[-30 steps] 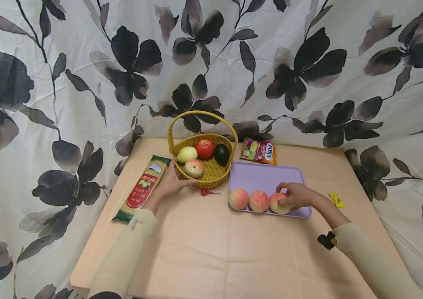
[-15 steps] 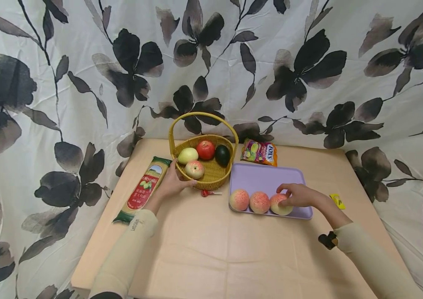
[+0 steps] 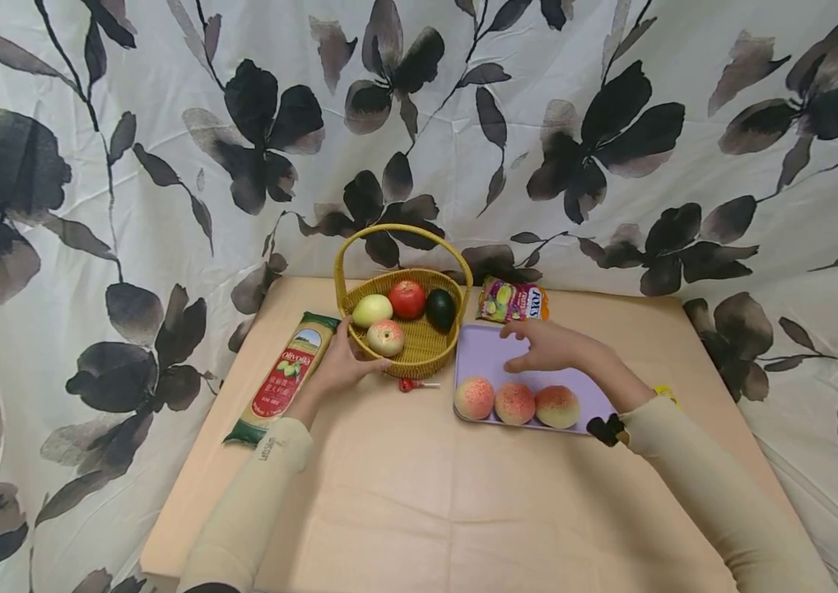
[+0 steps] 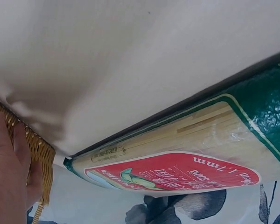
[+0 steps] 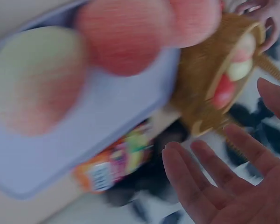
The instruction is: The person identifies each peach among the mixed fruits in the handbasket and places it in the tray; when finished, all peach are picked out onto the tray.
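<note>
My left hand [image 3: 345, 364] rests against the left front of the yellow wicker basket [image 3: 430, 362], its fingers lying along the outer wall in the left wrist view. Inside the basket are a peach [image 3: 385, 337], a pale green fruit [image 3: 372, 310], a red fruit [image 3: 407, 298] and a dark green avocado [image 3: 439, 309]. Over the lilac tray [image 3: 474, 346] hovers my right hand [image 3: 548, 346], its fingers spread and holding nothing. Three peaches line the tray's front side: one at left [image 3: 474, 398], one in the middle [image 3: 514, 403], one at right [image 3: 557, 406].
A spaghetti pack [image 3: 286, 375] lies left of the basket, beside the left forearm. Before the basket lies a red lollipop [image 3: 407, 385]. A colourful sweets bag [image 3: 511, 300] sits behind the tray. The right sleeve partly covers a yellow packet [image 3: 667, 394].
My right hand has let go of the right-hand peach and moved up and left over the tray. The peach stays on the tray. My left hand has kept its place at the basket.
</note>
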`<control>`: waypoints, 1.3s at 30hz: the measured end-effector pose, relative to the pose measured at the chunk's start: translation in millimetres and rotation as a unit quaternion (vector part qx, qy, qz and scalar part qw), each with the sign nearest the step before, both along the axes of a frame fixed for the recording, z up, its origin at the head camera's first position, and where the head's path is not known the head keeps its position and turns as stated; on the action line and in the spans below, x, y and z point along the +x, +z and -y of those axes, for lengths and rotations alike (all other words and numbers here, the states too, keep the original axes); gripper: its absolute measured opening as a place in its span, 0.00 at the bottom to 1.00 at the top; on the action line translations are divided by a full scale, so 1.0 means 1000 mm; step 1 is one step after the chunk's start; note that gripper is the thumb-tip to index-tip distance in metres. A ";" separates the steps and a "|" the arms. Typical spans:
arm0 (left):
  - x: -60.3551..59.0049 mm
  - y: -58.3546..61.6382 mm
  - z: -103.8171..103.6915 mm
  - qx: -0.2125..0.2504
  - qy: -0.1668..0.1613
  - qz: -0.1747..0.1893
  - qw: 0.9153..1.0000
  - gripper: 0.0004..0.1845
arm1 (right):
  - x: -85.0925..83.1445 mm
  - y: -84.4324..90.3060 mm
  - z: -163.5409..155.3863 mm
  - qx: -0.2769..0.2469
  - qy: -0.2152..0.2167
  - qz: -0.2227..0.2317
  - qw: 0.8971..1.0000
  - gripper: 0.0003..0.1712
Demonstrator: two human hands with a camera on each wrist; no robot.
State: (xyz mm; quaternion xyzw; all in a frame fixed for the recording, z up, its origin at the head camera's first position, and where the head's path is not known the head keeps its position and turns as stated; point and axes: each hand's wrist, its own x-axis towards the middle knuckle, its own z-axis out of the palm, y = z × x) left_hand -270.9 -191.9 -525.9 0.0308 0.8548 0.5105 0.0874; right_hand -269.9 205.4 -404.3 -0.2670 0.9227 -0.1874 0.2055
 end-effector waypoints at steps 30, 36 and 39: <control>0.004 -0.002 -0.004 0.031 -0.015 -0.003 0.999 0.67 | -0.065 -0.020 0.212 0.080 0.123 -0.015 0.989 0.30; 0.003 -0.002 -0.004 0.017 -0.014 -0.009 1.000 0.67 | -0.069 -0.027 0.209 0.110 0.116 -0.023 0.987 0.25; 0.002 -0.004 -0.002 0.019 -0.010 -0.011 1.000 0.67 | -0.073 -0.028 0.209 0.117 0.104 -0.034 0.987 0.24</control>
